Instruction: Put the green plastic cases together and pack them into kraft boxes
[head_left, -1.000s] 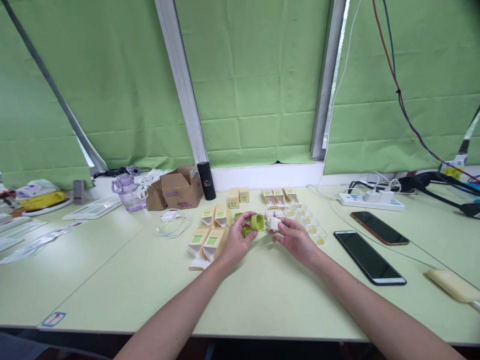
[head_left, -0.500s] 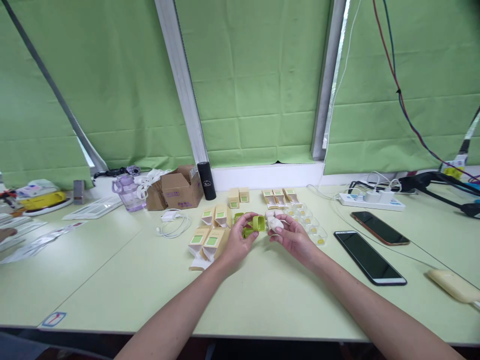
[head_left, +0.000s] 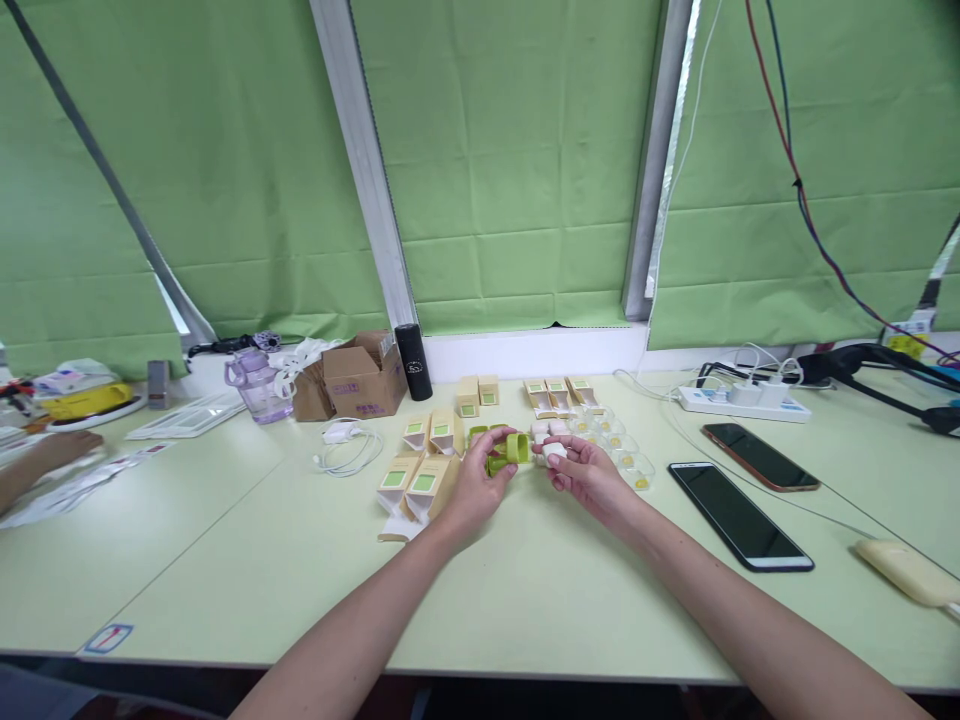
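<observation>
The person's left hand (head_left: pixel 480 472) holds a green piece (head_left: pixel 517 449) with thumb and fingers closed around it, over the table (head_left: pixel 540 590) and just beside the small cartons (head_left: pixel 433 472). The right hand (head_left: pixel 592 477) pinches a small white piece (head_left: pixel 555 453) near the green piece's open end, its exact shape hard to make out, while clear cups with yellow centres (head_left: pixel 613 440) sit just behind that hand
</observation>
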